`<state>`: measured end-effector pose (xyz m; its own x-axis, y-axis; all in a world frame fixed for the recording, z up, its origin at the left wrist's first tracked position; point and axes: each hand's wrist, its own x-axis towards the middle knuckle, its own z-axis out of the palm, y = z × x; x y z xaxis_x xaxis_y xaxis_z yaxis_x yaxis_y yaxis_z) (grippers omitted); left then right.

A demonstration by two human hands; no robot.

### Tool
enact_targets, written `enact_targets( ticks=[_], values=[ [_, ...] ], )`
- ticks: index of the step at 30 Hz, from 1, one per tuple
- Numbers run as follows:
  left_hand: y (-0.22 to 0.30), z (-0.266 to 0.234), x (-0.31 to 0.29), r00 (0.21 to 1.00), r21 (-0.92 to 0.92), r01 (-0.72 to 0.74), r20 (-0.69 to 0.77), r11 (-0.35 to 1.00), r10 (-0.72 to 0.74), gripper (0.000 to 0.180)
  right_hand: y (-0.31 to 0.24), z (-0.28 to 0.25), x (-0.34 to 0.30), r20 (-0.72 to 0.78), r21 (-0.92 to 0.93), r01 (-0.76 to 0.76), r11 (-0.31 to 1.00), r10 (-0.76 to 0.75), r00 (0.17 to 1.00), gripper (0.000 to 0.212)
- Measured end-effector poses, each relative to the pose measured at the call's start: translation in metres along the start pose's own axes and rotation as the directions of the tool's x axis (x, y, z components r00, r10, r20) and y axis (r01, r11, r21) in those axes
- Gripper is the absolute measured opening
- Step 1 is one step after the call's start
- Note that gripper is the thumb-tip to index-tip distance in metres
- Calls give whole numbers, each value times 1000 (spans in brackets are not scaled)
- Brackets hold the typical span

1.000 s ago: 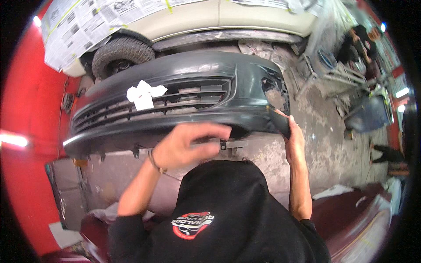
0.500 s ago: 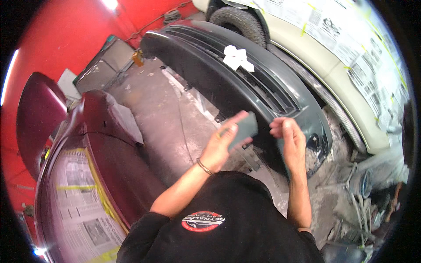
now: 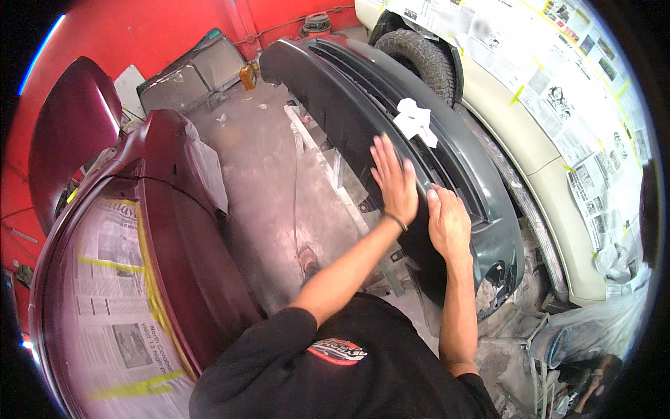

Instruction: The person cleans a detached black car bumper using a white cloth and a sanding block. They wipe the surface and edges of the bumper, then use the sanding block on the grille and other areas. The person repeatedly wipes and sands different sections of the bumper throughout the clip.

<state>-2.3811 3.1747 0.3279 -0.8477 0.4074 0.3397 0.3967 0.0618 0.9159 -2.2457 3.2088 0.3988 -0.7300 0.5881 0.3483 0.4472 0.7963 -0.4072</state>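
A dark grey car bumper (image 3: 335,115) with long grille slots stands in front of me, running from the far left toward the near right. My left hand (image 3: 398,188) lies flat against its dark upper face, fingers stretched and slightly apart. Whatever may be beneath that palm is hidden. Beside it, my right hand (image 3: 450,222) grips the bumper's edge next to the grille, with the fingers bent over and the thumb along the near side. Crumpled white paper (image 3: 415,123) rests on the grille just beyond my hands.
A maroon car body (image 3: 188,244), partly masked with newspaper (image 3: 115,300), stands at left. A cream vehicle (image 3: 516,133) with a tyre (image 3: 419,59) is close behind the bumper. Metal stand legs (image 3: 534,363) are at lower right. A thin cable (image 3: 294,188) crosses the floor.
Both hands have come down onto the bumper. The dark grey sheet that was in my left hand no longer shows. The view has shifted, and a foot now shows on the floor.
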Motion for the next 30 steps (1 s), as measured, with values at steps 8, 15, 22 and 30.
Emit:
enact_targets(
  ticks=[8,15,22,30],
  values=[
    [-72,-58,263,998,148,45,-54,988,-37,78,-31,-1,6,-87,-90,-183,979,175,981,32],
    [-49,-65,157,847,71,-517,188,853,497,57,-34,10,15,-247,-245,-276,929,216,945,39],
    [-206,-129,456,784,330,-618,200,714,587,52,-41,12,-1,-332,-173,-481,860,409,850,36],
    [-239,-154,576,651,668,-702,461,246,603,39,-51,13,-2,-348,-239,-485,841,392,851,36]
  ],
)
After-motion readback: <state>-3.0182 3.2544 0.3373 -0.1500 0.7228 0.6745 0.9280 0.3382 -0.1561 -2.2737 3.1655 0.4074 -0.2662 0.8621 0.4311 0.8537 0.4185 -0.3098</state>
